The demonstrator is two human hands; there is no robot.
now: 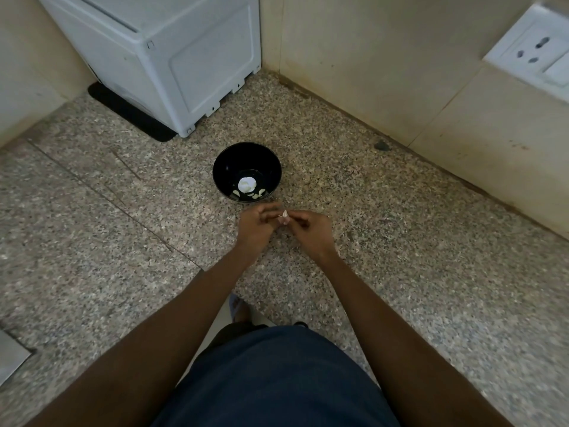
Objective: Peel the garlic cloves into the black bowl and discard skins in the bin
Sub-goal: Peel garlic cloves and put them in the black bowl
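Speckled granite runs under everything we see, and on it sits the black bowl [247,173], just past our hands at twelve o'clock. Inside the bowl lie a pale round lump, perhaps a garlic head or a cluster of cloves, and a few small white peeled cloves [254,193] along its near wall at six o'clock. We hold one garlic clove [284,214] between both hands just short of the bowl's near rim: the left hand [257,224] has its fingers curled in toward the clove, and the right hand [309,231] pinches it from three o'clock with curled fingertips. The clove is small, and we cannot tell how much skin clings to it, though a thin papery bit seems to stick out at its nine o'clock side. We judge that the peeling step is in hand, with several cloves done. The next move calls for stripping the loose skin free with the fingertips, dropping the bare clove forward into the bowl, and keeping the skin in hand for the bin, which is not in view. A white appliance [172,57] stands at eleven o'clock and a wall socket [535,47] at two o'clock.
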